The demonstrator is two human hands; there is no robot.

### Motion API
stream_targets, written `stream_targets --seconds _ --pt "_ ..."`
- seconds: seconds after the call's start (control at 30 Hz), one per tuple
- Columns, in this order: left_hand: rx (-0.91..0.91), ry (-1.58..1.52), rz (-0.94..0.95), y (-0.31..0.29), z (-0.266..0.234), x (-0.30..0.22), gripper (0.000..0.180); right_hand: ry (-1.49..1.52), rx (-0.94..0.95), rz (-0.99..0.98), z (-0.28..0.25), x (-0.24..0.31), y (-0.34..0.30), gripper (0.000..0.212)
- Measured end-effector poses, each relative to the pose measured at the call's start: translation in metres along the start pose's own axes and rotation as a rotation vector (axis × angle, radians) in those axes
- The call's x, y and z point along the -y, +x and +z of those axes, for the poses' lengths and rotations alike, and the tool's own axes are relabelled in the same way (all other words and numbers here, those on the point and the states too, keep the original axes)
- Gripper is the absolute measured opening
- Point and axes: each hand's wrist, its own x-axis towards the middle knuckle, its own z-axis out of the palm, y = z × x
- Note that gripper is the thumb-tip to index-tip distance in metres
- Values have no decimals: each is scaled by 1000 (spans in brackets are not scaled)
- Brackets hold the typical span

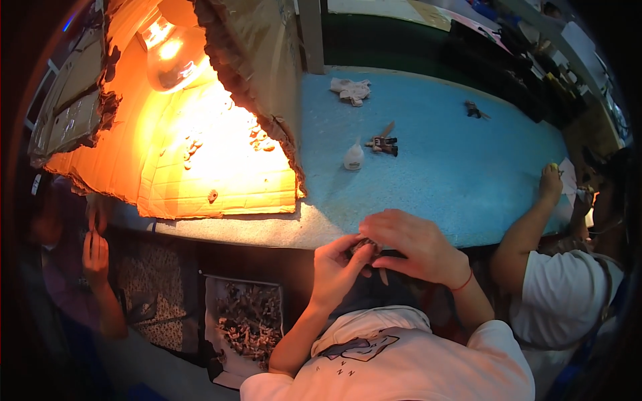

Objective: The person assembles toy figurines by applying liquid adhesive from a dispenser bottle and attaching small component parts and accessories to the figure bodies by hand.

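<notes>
Just past the table's near edge, in front of my body, my left hand (340,266) is closed on a small dark figure-like piece (366,247), pinched between thumb and fingers. My right hand (421,248) comes over it from the right, its fingertips closed on the top of the same piece. Below the fingers a thin, light brown strip (384,275) sticks out. Most of the piece is hidden by my fingers, so its exact shape cannot be made out.
On the blue table (428,180) are a small white dropper bottle (354,158), a dark figure (384,144), a smaller dark figure (473,109) and a crumpled white cloth (350,90). A lit bulb (175,57) glows in a cardboard box (257,53). A tray (210,301) holds brown pieces. People sit either side.
</notes>
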Motion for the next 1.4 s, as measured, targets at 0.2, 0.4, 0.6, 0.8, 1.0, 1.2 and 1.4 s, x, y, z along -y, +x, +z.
stream_targets --seconds 0.2,0.4,0.6,0.8,1.0,1.2,1.4 --pt "-119 -146 -31 -25 -20 6 25 320 -346 562 7 -59 13 37" --pt "-116 -333 52 -42 -26 15 27 81 -425 472 43 -105 21 40" --pt "-236 -382 108 -50 -25 18 30 -85 -440 528 59 -111 31 36" --pt "-135 -375 137 -55 -32 22 34 -37 -488 404 54 -105 29 21" --pt "-63 -349 85 -61 -9 -2 20 760 -539 421 35 -75 0 21" --pt "-99 -331 73 -65 -4 -7 18 1266 -620 528 21 -25 -25 22" --pt "-275 -109 216 -66 6 -12 19 1152 -640 601 16 10 -33 23"
